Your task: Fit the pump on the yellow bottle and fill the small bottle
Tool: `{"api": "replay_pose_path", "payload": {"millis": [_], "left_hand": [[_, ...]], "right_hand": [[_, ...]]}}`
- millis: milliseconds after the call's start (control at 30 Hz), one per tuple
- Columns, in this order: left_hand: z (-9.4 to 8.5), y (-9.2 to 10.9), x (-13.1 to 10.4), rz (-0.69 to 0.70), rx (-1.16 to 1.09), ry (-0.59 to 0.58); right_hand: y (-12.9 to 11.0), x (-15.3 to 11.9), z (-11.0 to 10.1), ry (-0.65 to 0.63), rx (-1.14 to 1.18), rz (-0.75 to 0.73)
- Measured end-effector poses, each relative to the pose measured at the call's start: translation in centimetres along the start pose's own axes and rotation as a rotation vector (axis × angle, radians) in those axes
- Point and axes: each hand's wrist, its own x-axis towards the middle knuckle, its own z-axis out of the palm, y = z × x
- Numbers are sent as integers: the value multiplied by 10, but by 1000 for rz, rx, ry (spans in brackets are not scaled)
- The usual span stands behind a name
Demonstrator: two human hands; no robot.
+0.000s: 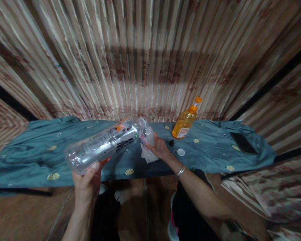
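- Left hand point(86, 179): fingers wrapped around the lower end of a large clear bottle point(102, 145), thumb laid along its near side; most of the other fingers hidden beneath it.
- Right hand point(161, 147): fingers closed around a small clear bottle point(147, 134); exact fingertip positions cannot be told.
- Large bottle: tilted, base toward the left hand, neck raised toward the right. Silver label with orange patches and dark print.
- Small bottle: roughly upright, slightly tilted, in front of the right hand. Necks of the two bottles meet or nearly meet; contact cannot be confirmed. Liquid passing between them cannot be made out.
- White paper point(149, 158): crumpled, on the cloth under the small bottle and right hand.
- Right wrist: silver bracelet point(181, 171).
- Black cap point(171, 143) and white disc point(181, 152): on the cloth, near each other, just right of the right hand.
- Pump bottle point(182, 124): orange top, amber liquid in lower part, standing beyond the cap.
- Dark phone-like slab point(243, 143): flat, far right.
- Teal patterned cloth point(210, 159): covers the table.
- Striped, pleated curtain point(150, 57): behind the table.
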Motion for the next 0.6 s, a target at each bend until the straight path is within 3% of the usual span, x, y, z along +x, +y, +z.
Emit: {"api": "replay_pose_path", "payload": {"millis": [600], "left_hand": [[6, 0, 0, 20, 23, -8]], "right_hand": [[2, 0, 3, 28, -36, 1]]}}
